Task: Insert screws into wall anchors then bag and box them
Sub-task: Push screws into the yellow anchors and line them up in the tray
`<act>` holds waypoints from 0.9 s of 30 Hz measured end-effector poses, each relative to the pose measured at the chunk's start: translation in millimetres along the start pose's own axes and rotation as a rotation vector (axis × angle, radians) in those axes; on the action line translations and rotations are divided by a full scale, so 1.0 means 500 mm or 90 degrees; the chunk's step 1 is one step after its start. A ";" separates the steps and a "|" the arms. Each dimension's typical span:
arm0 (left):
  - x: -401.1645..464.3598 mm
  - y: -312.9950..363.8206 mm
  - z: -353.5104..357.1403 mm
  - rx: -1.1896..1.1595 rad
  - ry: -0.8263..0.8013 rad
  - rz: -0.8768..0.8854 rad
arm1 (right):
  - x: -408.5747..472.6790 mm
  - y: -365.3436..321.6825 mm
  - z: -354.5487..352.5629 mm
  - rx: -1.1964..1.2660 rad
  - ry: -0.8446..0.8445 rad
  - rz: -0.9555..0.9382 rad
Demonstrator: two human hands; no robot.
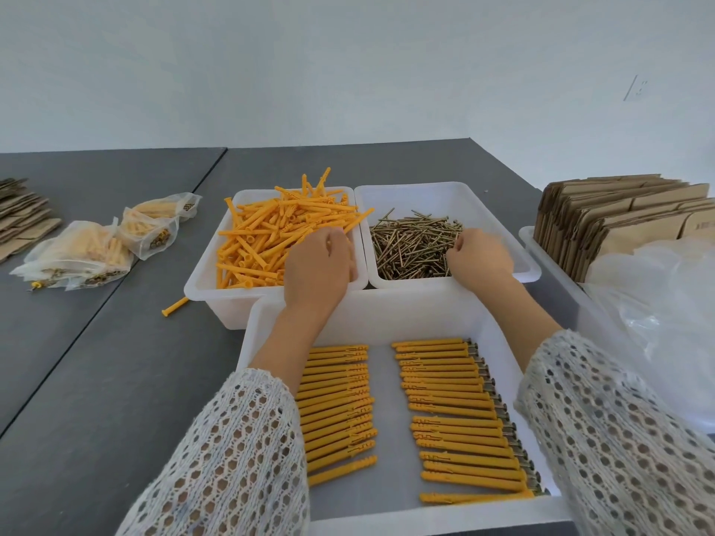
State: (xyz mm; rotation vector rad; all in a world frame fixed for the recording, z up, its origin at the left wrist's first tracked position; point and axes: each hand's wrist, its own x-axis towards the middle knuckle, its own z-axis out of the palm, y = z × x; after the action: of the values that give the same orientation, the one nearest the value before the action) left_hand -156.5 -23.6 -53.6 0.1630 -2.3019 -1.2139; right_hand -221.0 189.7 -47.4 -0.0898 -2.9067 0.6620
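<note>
- Grey table [116, 361] against a plain white wall, bins packed close so I barely have to reach.
- Left hand [317, 265] is down in the anchors [271, 234], fingers curled into the pile; can't tell if it's actually got one yet.
- Right hand [479, 257] is over the screws [410, 245], fingers curled at the heap's right edge (grip hidden too).
- Finished pairs [449, 412] sit in two neat rows in the near tray [387, 311], right under my forearms, probably for easy counting.
- Filled bags [96, 249] wait off left, flat boxes [619, 214] right.
</note>
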 end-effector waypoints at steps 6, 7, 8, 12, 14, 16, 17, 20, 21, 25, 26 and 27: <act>-0.003 0.002 -0.005 -0.074 0.041 0.021 | 0.013 -0.017 -0.002 -0.065 -0.107 0.069; -0.003 0.004 -0.006 -0.084 0.053 0.026 | 0.013 -0.018 -0.002 -0.062 -0.114 0.076; -0.002 0.005 -0.005 -0.098 0.068 0.033 | 0.012 -0.020 -0.002 -0.055 -0.120 0.081; 0.001 0.008 -0.008 -0.144 0.105 0.041 | 0.014 -0.018 -0.003 -0.036 -0.132 0.092; -0.002 0.009 -0.010 -0.165 0.091 0.033 | 0.015 -0.017 -0.004 -0.032 -0.137 0.092; -0.004 0.011 -0.012 -0.183 0.076 0.025 | 0.016 -0.017 -0.003 -0.028 -0.140 0.088; -0.004 0.011 -0.013 -0.189 0.068 0.024 | 0.017 -0.015 -0.002 -0.026 -0.137 0.086; -0.002 0.009 -0.013 -0.197 0.045 0.019 | 0.020 -0.009 0.001 -0.015 -0.097 0.076; -0.001 0.008 -0.012 -0.196 0.037 0.017 | 0.021 -0.007 0.004 -0.003 -0.074 0.064; 0.001 0.003 -0.009 -0.171 -0.012 0.028 | 0.017 -0.009 0.007 0.135 0.063 0.007; 0.002 0.002 -0.008 -0.162 -0.029 0.030 | 0.016 -0.014 0.004 0.194 0.093 -0.001; 0.003 0.001 -0.007 -0.146 -0.045 0.034 | 0.015 -0.021 0.002 0.260 0.114 0.000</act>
State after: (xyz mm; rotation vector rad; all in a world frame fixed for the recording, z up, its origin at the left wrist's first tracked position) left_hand -156.0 -26.2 -51.1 -0.0241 -2.1903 -1.4653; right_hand -228.7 180.8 -42.6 -0.0932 -2.5448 1.1645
